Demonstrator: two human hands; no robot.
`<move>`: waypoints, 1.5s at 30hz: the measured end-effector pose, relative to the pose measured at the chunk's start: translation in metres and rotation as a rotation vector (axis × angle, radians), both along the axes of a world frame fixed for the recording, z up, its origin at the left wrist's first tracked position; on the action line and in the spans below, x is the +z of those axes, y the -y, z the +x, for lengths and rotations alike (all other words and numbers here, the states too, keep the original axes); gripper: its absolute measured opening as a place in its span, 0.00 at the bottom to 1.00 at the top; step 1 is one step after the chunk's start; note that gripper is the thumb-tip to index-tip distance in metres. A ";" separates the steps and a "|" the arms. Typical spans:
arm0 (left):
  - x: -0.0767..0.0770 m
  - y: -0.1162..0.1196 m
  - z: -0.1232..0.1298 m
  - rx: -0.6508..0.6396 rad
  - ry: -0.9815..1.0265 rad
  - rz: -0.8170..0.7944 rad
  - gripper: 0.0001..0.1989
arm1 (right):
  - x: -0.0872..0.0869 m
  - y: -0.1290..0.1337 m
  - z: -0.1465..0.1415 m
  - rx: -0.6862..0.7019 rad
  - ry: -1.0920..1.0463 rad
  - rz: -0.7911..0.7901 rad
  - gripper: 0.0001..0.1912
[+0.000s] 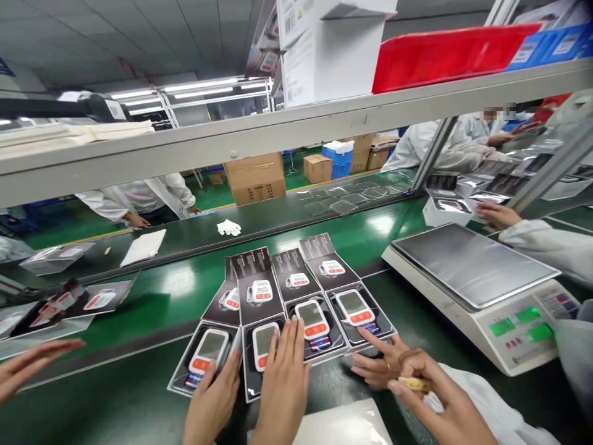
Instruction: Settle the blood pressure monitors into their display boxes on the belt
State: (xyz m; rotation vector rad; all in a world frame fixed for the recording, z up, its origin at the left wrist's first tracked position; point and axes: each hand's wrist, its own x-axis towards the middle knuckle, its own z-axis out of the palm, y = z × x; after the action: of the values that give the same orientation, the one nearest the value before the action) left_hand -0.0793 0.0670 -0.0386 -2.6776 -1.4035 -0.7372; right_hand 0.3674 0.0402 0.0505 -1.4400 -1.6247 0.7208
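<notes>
— Black card blister packs [296, 290]: where do they sit, and which way do they point?
— On a green conveyor surface [139, 327], in a fanned row of four, beside a steel-topped digital scale [472, 266]. Each long axis runs from near the person toward the far side of the belt, leaning slightly, with the black flaps' tabs outermost.
— What's in them?
— White-and-orange handheld devices [311, 320] with grey screens, one per tray, and the same device is printed on each flap.
— And the hands?
— The left hand [210, 402] lies open on the leftmost pack. The right hand [282, 383] lies open, fingers together, across the middle packs. Neither has hold of anything I can see.
— Anything hidden?
— Those hands cover the near pack ends, and the small print is unreadable. To the right, a co-worker's hand [445, 402] pinches a small pale-yellow piece [414, 384].
</notes>
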 end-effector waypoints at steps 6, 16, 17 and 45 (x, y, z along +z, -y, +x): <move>0.050 0.015 -0.019 0.047 0.077 -0.193 0.27 | 0.007 -0.028 -0.046 0.205 0.133 0.071 0.14; 0.039 0.003 0.110 0.164 0.042 -0.108 0.38 | -0.009 -0.069 -0.117 0.455 0.424 0.268 0.09; 0.037 0.003 0.099 0.169 0.062 -0.112 0.35 | -0.011 -0.072 -0.119 0.439 0.460 0.304 0.09; 0.025 0.031 -0.064 0.120 0.419 -0.393 0.32 | -0.077 0.010 -0.136 0.345 0.590 -0.023 0.09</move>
State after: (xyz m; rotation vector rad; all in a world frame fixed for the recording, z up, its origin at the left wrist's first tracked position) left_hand -0.1430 0.0359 -0.0135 -2.7855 -1.9726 -1.1719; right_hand 0.2318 0.0305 -0.0269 -1.4895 -2.3653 0.5230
